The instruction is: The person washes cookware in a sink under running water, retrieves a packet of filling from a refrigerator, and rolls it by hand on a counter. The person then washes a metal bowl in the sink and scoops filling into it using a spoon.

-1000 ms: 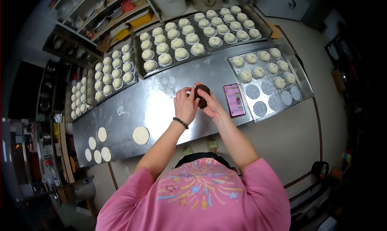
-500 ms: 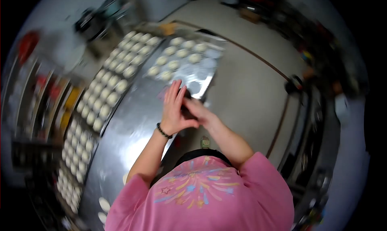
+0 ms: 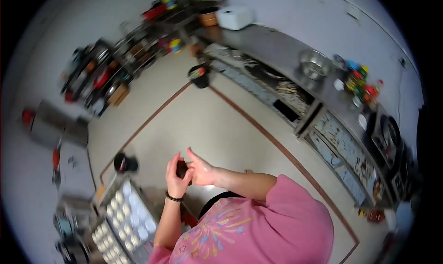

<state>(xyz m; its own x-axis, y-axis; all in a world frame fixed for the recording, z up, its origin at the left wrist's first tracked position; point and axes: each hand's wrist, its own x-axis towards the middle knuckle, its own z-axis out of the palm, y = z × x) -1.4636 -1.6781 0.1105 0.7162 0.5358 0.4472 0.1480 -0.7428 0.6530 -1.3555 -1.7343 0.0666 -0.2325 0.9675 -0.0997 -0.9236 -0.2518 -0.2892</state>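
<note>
Left hand [image 3: 175,184] had a dark lump [image 3: 181,168] in a curled grip — right hand [image 3: 202,173] was spread just beside, probably close to stop it dropping.

Both bare hands are raised close together in front of the torso, toward its left side. The left forearm [image 3: 168,227] extends forward, nearly straight up the view, with the left wrist in line and ringed by a dark beaded bracelet [image 3: 174,197]. The left hand [image 3: 176,183] is cupped: fingers [image 3: 171,166] upright, thumb bent inward opposite them. The right elbow is bent; the right forearm [image 3: 244,183] crosses ahead of the body toward the left hand. The right hand [image 3: 203,172] is spread, with one digit extended upward, apparently the thumb, though motion blur limits certainty. Its remaining digits point toward the left palm.
</note>
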